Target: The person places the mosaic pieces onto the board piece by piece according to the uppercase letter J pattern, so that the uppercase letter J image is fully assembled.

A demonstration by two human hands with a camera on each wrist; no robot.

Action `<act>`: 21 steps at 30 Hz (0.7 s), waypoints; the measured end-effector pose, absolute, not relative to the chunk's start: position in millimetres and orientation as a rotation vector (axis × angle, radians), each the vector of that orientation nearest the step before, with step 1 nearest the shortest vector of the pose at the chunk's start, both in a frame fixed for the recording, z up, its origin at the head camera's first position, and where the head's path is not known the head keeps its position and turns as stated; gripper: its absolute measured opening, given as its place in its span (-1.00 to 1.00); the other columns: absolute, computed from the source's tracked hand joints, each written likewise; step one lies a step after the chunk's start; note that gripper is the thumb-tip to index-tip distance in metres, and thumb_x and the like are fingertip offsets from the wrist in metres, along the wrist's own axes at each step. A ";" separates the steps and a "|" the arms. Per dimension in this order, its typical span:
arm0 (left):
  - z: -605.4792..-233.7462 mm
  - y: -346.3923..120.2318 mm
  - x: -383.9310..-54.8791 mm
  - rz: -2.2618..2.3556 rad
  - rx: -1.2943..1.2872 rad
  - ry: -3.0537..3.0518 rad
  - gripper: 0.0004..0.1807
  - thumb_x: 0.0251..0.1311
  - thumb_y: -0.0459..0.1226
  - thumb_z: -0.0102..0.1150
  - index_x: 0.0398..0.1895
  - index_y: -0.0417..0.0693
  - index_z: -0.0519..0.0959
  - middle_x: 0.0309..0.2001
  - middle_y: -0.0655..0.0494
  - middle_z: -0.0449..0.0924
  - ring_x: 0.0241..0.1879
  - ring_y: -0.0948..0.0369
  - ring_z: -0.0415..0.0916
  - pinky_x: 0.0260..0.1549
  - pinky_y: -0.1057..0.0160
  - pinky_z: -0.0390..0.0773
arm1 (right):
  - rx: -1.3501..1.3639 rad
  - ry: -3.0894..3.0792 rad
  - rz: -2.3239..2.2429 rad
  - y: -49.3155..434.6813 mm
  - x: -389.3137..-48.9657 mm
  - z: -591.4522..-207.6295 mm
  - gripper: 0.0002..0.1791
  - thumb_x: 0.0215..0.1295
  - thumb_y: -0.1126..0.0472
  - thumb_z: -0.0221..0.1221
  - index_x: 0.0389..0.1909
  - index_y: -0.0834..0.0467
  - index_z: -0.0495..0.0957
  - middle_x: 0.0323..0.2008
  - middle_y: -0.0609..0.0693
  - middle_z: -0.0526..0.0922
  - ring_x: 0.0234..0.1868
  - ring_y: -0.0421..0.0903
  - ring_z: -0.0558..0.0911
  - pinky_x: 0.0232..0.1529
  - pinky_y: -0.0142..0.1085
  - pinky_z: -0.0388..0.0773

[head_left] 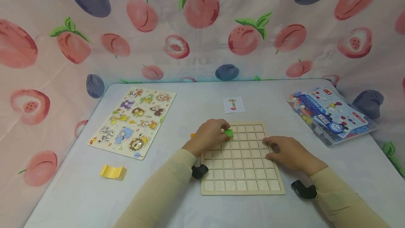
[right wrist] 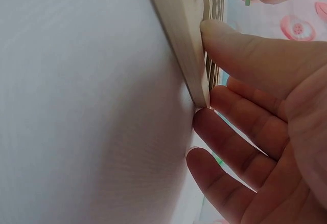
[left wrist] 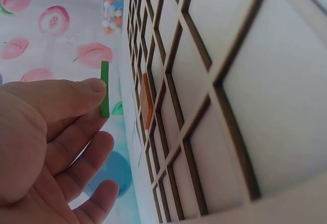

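Between thumb and fingertips my left hand pinches a thin green square tile, held over the far part of a wooden grid board. An orange tile lies in one of the board's cells, close by the green one. Another orange piece shows at the board's left edge, mostly hidden by the left hand. On the right edge of the board rests my right hand, its thumb on the frame and its fingers loosely bent along the side.
A small pattern card lies behind the board. An animal puzzle board is at the left, with a yellow curved block in front of it. To the right sits a clear plastic box of colourful pieces.
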State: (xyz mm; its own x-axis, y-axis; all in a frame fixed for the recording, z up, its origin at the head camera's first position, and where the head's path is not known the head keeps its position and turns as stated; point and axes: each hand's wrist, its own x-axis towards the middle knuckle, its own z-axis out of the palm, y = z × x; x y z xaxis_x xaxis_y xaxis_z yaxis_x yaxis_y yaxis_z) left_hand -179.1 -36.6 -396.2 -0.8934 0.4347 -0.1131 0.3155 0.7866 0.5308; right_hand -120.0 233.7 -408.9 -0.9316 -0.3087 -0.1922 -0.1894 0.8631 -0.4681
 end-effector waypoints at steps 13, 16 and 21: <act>-403.0 -28.9 -181.3 0.728 0.621 2.743 -0.68 0.30 -0.24 0.30 0.11 -0.01 0.65 0.02 0.20 0.66 0.06 0.19 0.52 0.06 0.23 0.50 | -0.368 2.772 -0.652 234.2 -120.9 -408.6 -0.35 0.21 0.10 0.41 0.27 0.29 0.50 0.21 0.30 0.54 0.26 0.34 0.44 0.20 0.23 0.34; -405.6 -27.4 -182.4 0.719 0.628 2.742 -0.68 0.30 -0.23 0.30 0.11 0.00 0.65 0.01 0.20 0.67 0.06 0.20 0.52 0.05 0.23 0.50 | -0.376 2.773 -0.666 234.6 -120.8 -409.4 -0.36 0.21 0.11 0.40 0.27 0.29 0.50 0.20 0.29 0.54 0.26 0.33 0.44 0.20 0.23 0.34; -408.8 -25.3 -184.0 0.698 0.637 2.737 -0.68 0.31 -0.23 0.29 0.11 0.01 0.65 -0.01 0.20 0.67 0.03 0.21 0.53 0.02 0.23 0.51 | -0.407 2.778 -0.692 234.8 -120.3 -411.3 -0.38 0.22 0.14 0.39 0.26 0.30 0.51 0.20 0.26 0.56 0.26 0.32 0.45 0.20 0.22 0.35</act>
State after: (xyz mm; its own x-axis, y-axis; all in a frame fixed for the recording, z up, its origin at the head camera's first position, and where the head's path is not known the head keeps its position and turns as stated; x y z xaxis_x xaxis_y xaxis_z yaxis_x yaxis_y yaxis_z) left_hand -184.0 -25.3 -408.8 -0.8745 0.4685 -0.1258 0.3509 0.7900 0.5027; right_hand -120.3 234.8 -411.3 -0.9300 -0.3254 -0.1708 -0.2073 0.8482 -0.4873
